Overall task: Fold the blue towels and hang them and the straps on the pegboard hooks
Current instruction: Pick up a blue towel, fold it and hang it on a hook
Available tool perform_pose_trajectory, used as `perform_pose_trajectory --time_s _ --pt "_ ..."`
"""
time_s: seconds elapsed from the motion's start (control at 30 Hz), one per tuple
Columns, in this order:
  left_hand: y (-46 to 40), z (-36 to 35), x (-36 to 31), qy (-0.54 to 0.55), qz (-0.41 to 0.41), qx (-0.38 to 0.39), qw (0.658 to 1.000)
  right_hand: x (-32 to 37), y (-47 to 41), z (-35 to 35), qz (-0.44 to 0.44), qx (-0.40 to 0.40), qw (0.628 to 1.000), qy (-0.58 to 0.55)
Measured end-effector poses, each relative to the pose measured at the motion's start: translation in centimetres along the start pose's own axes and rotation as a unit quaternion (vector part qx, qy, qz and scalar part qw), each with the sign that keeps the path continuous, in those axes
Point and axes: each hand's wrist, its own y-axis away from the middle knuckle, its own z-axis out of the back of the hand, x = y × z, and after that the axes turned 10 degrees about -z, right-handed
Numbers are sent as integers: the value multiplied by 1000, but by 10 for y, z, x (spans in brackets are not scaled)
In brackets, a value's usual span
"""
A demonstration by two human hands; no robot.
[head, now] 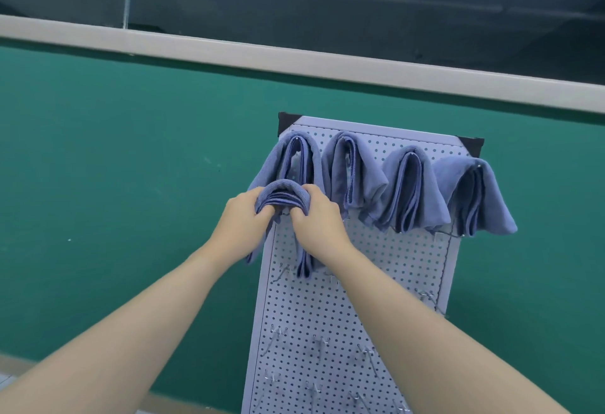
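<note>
Both hands, left [244,217] and right [316,217], grip a folded towel [283,195] over the pegboard [327,315]; missing the hook could let it slip or unfold.

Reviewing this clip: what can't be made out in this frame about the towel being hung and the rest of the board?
- Head view: the hook under the folded towel in both hands is hidden by the cloth, the left hand and right hand; whether it has caught is unclear.
- The pegboard bottom is cut off by the frame edge.
- Lower hooks are too small to count surely.
- No straps are in view.
</note>
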Motion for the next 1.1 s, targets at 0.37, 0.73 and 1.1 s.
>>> perform_pose_trajectory --time_s 0.37,0.73,1.1 --pt "6 -37 44 4 64 54 996 -48 -13 -40 -49 3 994 102" --pt "53 -43 57 -22 125 88 988 -69 21 -53 -97 34 989 110" --pt "175 -13 65 -58 238 98 965 -109 123 -20 -132 105 985 47"
